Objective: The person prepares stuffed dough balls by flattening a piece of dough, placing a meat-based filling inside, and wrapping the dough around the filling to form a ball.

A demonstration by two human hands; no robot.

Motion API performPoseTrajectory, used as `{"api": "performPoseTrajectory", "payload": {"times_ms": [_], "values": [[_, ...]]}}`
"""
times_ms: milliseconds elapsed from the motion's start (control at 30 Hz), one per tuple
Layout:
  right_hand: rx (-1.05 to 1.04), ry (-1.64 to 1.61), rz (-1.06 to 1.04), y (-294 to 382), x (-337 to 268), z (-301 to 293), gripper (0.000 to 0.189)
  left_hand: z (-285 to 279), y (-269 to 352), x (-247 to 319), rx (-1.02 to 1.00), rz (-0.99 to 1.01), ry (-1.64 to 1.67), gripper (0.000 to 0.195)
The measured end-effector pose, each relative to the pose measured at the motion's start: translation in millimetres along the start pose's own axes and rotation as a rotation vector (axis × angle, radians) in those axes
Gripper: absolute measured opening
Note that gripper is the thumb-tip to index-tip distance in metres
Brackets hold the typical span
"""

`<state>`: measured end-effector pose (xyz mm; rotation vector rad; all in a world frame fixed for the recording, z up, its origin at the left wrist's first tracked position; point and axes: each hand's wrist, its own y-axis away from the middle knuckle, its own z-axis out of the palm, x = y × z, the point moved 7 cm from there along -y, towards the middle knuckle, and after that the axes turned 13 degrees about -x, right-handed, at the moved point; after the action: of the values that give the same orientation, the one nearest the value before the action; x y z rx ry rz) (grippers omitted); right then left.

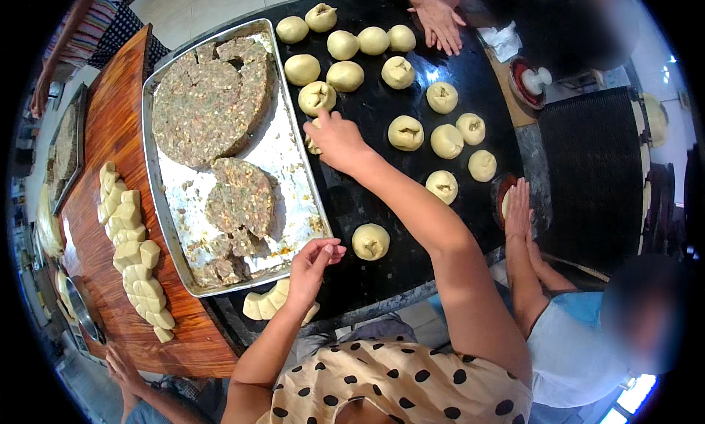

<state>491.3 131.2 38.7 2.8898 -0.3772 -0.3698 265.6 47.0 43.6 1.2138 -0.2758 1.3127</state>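
Note:
Fingers of my right hand grip a filled dough ball on the black table, right beside the tray's edge; the hand covers most of it. My left hand hovers by the tray's lower right corner, fingers loosely curled and slightly apart, with nothing visible in them. A large metal tray holds a big slab of minced filling and a smaller lump. Just above my right hand sits another pinched dough ball. One more dough ball rests alone to the right of my left hand.
Several dough balls dot the black table. Cut dough pieces lie on the wooden table, others below the tray. Co-workers' hands reach in at the top; another's press dough at right.

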Motion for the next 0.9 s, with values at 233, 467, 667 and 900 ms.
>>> {"api": "performPoseTrajectory", "payload": {"times_ms": [233,467,667,900], "values": [[0.264,-1.558,-0.025,95,26,-10,0.063,3,-20,34,0.086,0.092,0.225,0.045],[0.52,-0.676,-0.13,161,-64,-63,0.058,43,-61,50,-0.131,0.146,0.818,0.039],[0.724,-0.824,-0.088,174,-76,-66,0.044,58,-37,58,0.003,0.267,0.604,0.039],[0.766,-0.94,-0.102,194,-77,-63,0.034,75,-39,56,-0.111,0.268,0.781,0.048]]}}
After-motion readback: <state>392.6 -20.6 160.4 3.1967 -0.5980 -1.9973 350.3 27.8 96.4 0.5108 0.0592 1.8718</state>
